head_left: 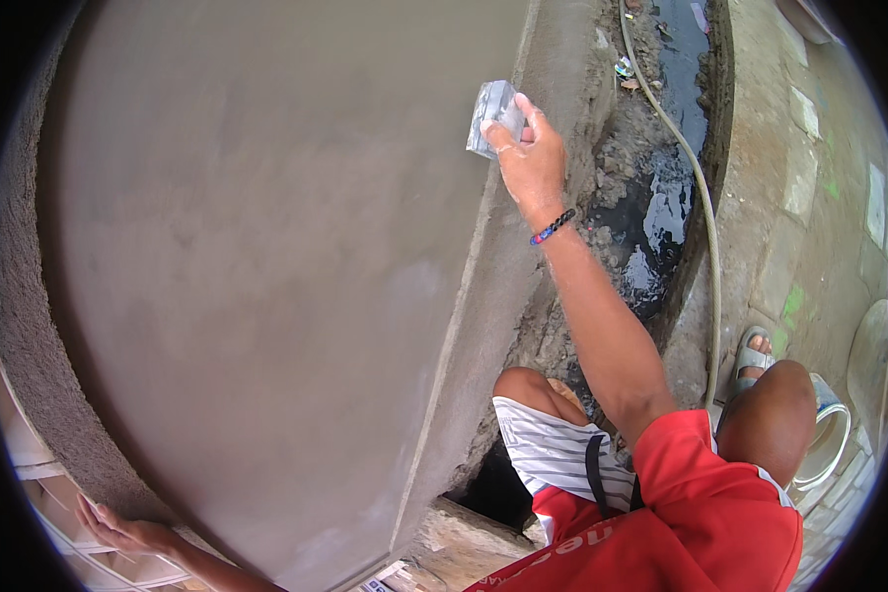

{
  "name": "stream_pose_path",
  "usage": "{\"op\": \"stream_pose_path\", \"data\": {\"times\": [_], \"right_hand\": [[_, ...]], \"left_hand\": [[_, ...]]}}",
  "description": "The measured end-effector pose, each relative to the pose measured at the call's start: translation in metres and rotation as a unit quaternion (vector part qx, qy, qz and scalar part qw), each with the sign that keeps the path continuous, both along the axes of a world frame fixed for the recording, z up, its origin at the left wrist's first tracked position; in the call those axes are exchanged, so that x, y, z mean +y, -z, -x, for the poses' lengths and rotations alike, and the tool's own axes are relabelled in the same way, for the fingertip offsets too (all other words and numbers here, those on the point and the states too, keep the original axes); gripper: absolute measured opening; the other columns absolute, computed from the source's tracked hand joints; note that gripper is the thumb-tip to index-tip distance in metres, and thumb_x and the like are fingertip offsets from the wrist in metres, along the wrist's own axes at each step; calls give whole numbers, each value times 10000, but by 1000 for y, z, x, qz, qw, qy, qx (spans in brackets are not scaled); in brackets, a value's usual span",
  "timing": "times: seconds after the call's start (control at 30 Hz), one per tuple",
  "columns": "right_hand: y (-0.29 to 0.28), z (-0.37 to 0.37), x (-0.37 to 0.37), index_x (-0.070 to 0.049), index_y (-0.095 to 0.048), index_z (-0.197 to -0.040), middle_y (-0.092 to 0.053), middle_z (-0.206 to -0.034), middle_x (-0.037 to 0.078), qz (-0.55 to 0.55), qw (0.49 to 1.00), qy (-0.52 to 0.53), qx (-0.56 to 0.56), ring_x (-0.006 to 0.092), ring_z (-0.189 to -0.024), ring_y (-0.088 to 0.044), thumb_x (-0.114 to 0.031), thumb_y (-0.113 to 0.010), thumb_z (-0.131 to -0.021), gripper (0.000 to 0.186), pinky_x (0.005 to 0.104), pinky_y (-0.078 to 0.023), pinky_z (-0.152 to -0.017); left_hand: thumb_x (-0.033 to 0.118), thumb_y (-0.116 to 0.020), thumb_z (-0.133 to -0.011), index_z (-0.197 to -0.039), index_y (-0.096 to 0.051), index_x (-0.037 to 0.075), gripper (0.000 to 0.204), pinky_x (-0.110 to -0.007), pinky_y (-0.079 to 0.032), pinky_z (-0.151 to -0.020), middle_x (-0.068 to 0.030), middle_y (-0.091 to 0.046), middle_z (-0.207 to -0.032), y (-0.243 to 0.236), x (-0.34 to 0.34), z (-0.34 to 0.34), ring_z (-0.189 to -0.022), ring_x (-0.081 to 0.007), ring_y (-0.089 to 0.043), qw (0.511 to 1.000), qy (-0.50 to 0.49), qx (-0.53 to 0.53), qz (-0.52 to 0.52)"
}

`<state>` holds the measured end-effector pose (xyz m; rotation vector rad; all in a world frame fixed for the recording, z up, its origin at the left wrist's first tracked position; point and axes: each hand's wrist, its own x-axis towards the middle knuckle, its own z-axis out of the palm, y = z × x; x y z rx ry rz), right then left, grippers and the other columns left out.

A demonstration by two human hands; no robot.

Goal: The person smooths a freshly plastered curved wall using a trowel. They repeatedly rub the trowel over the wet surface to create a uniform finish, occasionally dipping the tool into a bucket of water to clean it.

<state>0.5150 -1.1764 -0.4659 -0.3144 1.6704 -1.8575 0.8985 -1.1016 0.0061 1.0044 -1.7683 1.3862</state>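
My right hand (528, 158) grips a small grey rectangular block (491, 120), coated with whitish residue, at the right border of a smooth grey plastered surface (266, 247). A pale narrow strip runs along that border, beside the block. At the lower left, my left hand (128, 533) rests on the rough edge (25, 296) bounding the plaster, its fingers extended and slightly bent. I cannot see anything held in it.
Right of the plaster lies a trench (661, 227) with dark water, rubble and litter. A hose (703, 207) runs beside it to a paved strip (789, 266). My knees and sandaled foot are at lower right, near a white bucket (827, 444).
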Motion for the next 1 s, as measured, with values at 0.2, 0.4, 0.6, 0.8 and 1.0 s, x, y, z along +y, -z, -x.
{"op": "stream_pose_path", "data": {"times": [0.2,0.4,0.6,0.8,1.0], "right_hand": [[6,-112,36,-9,-424,-1418,-526,-1055,179,-28,998,-53,9,308,-985,-546,-240,-702,-819,699,389,-475,-857],[15,-231,118,-33,-423,-1422,-516,-1122,178,26,991,-129,-25,282,-1057,-522,-186,-721,-800,707,387,-463,-846],[41,-100,76,-3,-483,-1375,-546,-1059,93,124,986,37,-105,195,-951,-546,-201,-709,-818,633,307,-459,-817],[2,53,-8,68,-521,-1312,-600,-1206,232,97,989,107,-16,275,-1072,-596,-236,-707,-802,623,363,-491,-901],[12,19,-37,13,-457,-1390,-566,-1070,221,-63,995,30,78,338,-1044,-562,-293,-647,-845,654,393,-469,-908]], "left_hand": [[523,-415,-966,-1247,-603,-8,629,-481,-344,-1091,-185,-542,-1329,6,7,9,-1288,-328,-445,999,-36,-27,21],[507,-429,-967,-1244,-612,10,598,-477,-338,-1095,-185,-542,-1329,-1,3,5,-1293,-325,-443,998,-46,-21,27],[440,-468,-977,-1241,-608,-8,538,-470,-332,-1098,-195,-531,-1337,2,4,3,-1286,-339,-443,999,-35,-16,15],[463,-444,-973,-1241,-627,64,514,-456,-329,-1088,-139,-535,-1348,-4,-2,-7,-1278,-299,-459,999,-32,-16,30],[464,-449,-967,-1244,-623,66,515,-460,-326,-1094,-137,-531,-1350,0,2,5,-1296,-294,-443,999,-30,-16,-2]]}}
